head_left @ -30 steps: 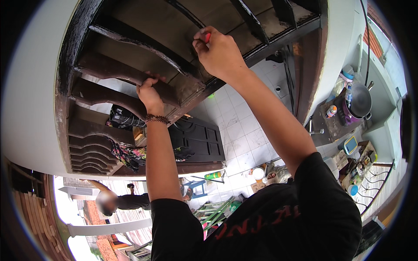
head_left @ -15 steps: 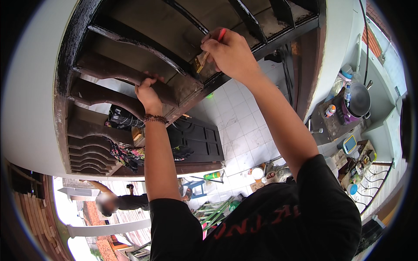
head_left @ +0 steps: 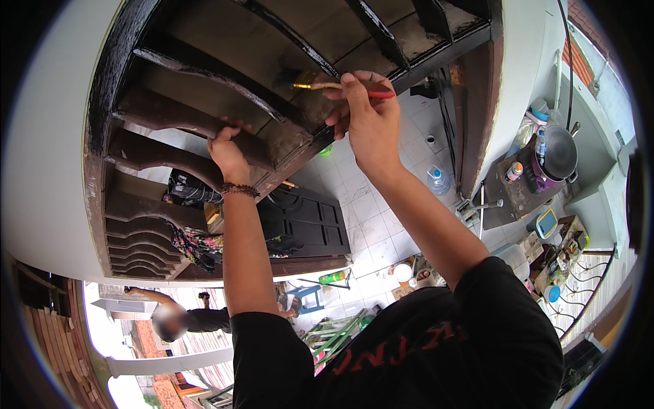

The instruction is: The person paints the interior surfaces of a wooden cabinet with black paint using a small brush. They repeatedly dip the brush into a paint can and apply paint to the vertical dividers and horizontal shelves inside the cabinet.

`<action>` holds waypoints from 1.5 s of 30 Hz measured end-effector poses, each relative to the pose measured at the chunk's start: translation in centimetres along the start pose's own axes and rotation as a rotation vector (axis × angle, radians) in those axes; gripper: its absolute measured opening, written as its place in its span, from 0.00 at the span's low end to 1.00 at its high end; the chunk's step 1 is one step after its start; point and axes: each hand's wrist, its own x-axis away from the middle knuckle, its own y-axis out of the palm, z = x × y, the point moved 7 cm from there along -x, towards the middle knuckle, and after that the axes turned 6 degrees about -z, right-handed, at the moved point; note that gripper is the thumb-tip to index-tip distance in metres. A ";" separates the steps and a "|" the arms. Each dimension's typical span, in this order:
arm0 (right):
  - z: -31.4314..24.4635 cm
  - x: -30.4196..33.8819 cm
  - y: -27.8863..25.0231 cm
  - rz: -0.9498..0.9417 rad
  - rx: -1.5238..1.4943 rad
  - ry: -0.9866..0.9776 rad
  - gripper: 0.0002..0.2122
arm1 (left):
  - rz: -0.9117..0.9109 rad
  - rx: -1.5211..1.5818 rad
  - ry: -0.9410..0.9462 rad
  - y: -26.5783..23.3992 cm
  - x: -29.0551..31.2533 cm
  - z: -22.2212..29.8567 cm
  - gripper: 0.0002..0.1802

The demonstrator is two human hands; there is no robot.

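My right hand (head_left: pixel 371 123) is closed round the handle of a paintbrush (head_left: pixel 320 86) with a red handle end and a yellowish ferrule. The brush lies sideways, its dark bristles toward the left among the black slats of a wooden grille (head_left: pixel 211 78). My left hand (head_left: pixel 228 153), a beaded bracelet at its wrist, grips a brown wooden slat (head_left: pixel 167 109) lower on the grille. Slats toward the top look glossy black; those below are brown. Whether the bristles touch the wood I cannot tell.
Patterned cloth (head_left: pixel 194 245) hangs by the lower slats. A dark panelled door (head_left: pixel 310 221) stands beyond. At right, a wok (head_left: pixel 561 153) and a spray can (head_left: pixel 514 172) sit on a counter. A clear bottle (head_left: pixel 438 180) is on the tiled floor. Another person (head_left: pixel 197 320) is at lower left.
My right hand has moved down and slightly right, turning the brush from pointing downward to lying sideways with its bristles left. My left hand keeps its hold on the slat.
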 end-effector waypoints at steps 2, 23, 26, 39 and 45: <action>3.3 1.7 -1.8 0.001 0.149 0.160 0.13 | -0.014 -0.027 0.004 0.2 0.1 0.3 0.18; 1.5 1.3 -2.2 -0.086 0.622 -0.060 0.10 | -0.004 0.009 -0.023 -0.4 0.0 0.0 0.18; -1.1 1.1 -0.2 -0.184 0.729 -0.234 0.09 | 0.000 -0.053 -0.003 -0.4 0.2 0.2 0.18; 0.0 -2.7 2.4 -0.279 0.803 -0.270 0.08 | -0.007 -0.009 0.005 0.0 -0.1 0.1 0.18; -1.1 -3.6 2.1 -0.338 0.826 -0.235 0.08 | 0.008 -0.007 -0.007 -0.4 0.0 0.0 0.18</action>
